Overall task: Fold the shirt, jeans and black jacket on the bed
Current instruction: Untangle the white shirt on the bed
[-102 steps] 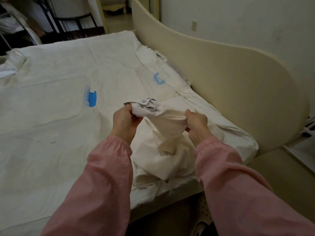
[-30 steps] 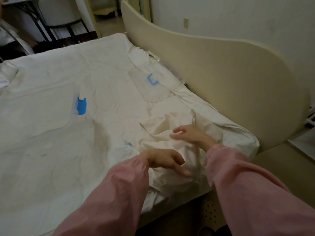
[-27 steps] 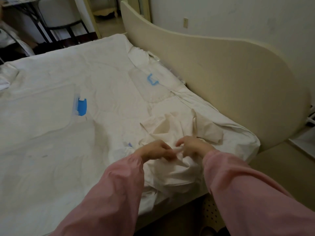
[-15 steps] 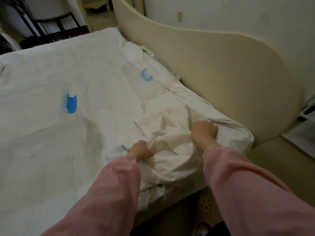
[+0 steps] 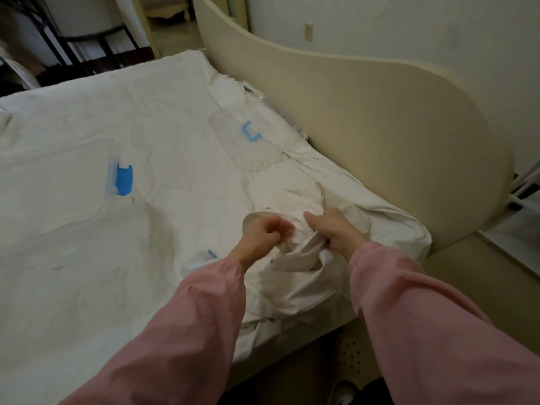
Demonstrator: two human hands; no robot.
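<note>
White bed (image 5: 87, 258), headboard (image 5: 394, 135) at two o'clock; right hand (image 5: 339, 232) grasps the shirt (image 5: 298, 282); left hand (image 5: 263, 233) blurred, grip unclear.

I see 1 cream shirt (image 5: 295, 285) — crumpled in a loose heap, on the near right corner of the bed (image 5: 117, 258).

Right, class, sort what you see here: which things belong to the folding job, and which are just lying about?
Part of the job: shirt, left hand, right hand, bed.

Just lying about: blue clip, clear plastic bag, headboard, chair.
</note>
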